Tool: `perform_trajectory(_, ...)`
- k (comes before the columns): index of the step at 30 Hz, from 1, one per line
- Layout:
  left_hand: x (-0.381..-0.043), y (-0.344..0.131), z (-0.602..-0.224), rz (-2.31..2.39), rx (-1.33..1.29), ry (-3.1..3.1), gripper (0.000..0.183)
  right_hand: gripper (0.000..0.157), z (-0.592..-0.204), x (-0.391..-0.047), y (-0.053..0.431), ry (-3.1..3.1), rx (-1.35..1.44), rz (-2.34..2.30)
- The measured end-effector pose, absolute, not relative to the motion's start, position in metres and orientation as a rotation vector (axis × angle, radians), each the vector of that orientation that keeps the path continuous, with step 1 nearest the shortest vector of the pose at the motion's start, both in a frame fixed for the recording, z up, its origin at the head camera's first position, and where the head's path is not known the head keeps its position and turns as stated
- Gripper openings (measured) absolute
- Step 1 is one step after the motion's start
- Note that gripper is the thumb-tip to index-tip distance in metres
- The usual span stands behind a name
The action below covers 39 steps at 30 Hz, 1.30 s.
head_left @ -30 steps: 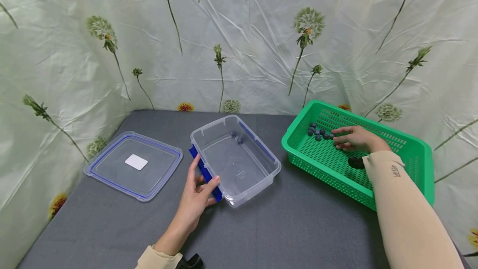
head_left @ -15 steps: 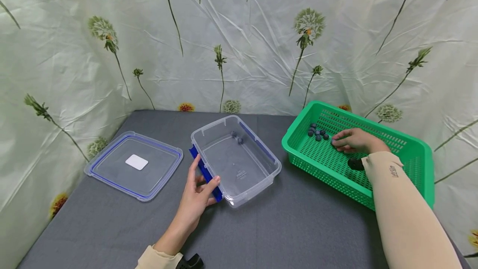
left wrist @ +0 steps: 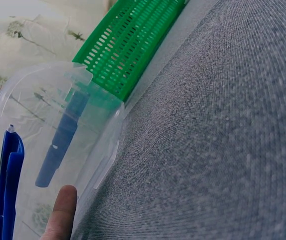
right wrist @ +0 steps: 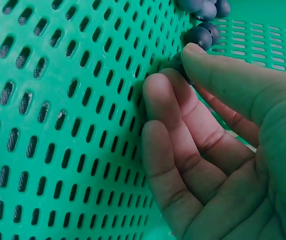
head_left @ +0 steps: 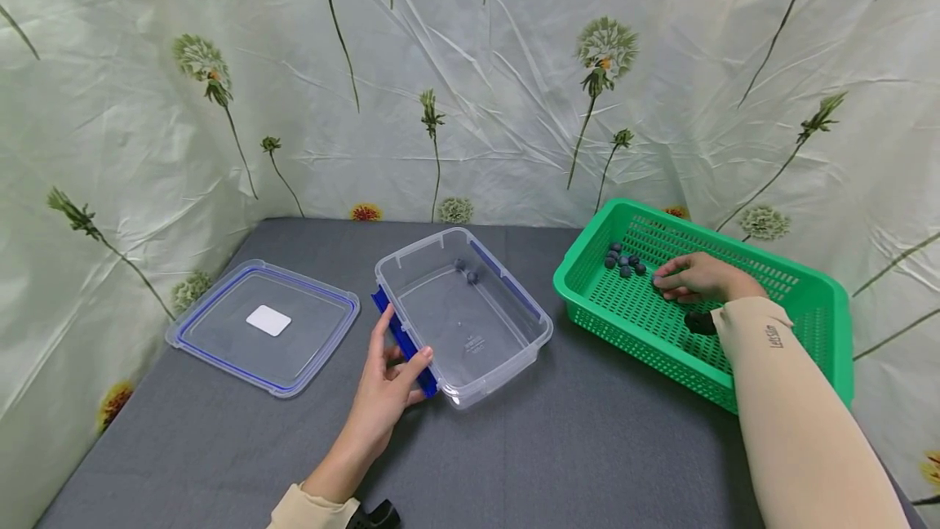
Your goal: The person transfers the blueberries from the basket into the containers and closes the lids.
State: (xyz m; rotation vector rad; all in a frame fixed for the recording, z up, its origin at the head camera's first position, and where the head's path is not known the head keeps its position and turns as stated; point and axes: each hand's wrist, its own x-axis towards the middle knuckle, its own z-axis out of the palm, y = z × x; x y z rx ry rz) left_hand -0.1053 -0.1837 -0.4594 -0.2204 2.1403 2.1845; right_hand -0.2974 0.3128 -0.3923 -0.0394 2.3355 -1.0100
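In the head view my left hand [head_left: 385, 386] holds the clear plastic food container [head_left: 507, 366] by its near left side, fingers and thumb at the blue latch flap [head_left: 402, 341]. One fingertip [left wrist: 65, 205] lies against the container's outside in the left wrist view. Two blueberries [head_left: 472, 277] rest inside it, near the far end. My right hand [head_left: 701, 276] is down in the green basket [head_left: 587, 304], pinching a blueberry [right wrist: 177, 62] between thumb and forefinger, mostly hidden by the fingers. Several more blueberries [head_left: 624, 261] lie in a loose cluster left of the fingertips.
The container's clear lid [head_left: 308, 357], with a blue seal and a white label [head_left: 268, 320], lies flat on the left. Grey cloth [head_left: 573, 447] covers the table. A flower-print curtain [head_left: 499, 64] hangs behind and at both sides.
My right hand has drawn back slightly from the cluster; its fingertips have come together on one blueberry, which now sits apart from the others. My left hand and the container have stayed put.
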Motion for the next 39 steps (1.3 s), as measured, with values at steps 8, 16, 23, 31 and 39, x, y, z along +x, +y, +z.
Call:
perform_trajectory(8, -0.105, -0.184, -0.459, 2.178, -0.219, 2.147, 0.09, 0.045, -0.391, -0.297, 0.312, 2.333, -0.043, -1.023)
perform_trajectory(16, -0.105, -0.183, -0.458, 2.17, -0.232, 2.161, 0.09, 0.05, -0.387, -0.305, 0.302, 2.336, -0.059, -1.082)
perform_trajectory(23, -0.105, -0.183, -0.458, 2.167, -0.23, 2.163, 0.09, 0.049, -0.381, -0.31, 0.297, 2.32, -0.061, -1.15)
perform_trajectory(31, -0.105, -0.184, -0.459, 2.163, -0.234, 2.16, 0.091, 0.053, -0.374, -0.311, 0.288, 2.328, -0.099, -1.171)
perform_trajectory(39, -0.105, -0.185, -0.46, 2.166, -0.237, 2.157, 0.09, 0.054, -0.37, -0.315, 0.28, 2.314, -0.111, -1.2)
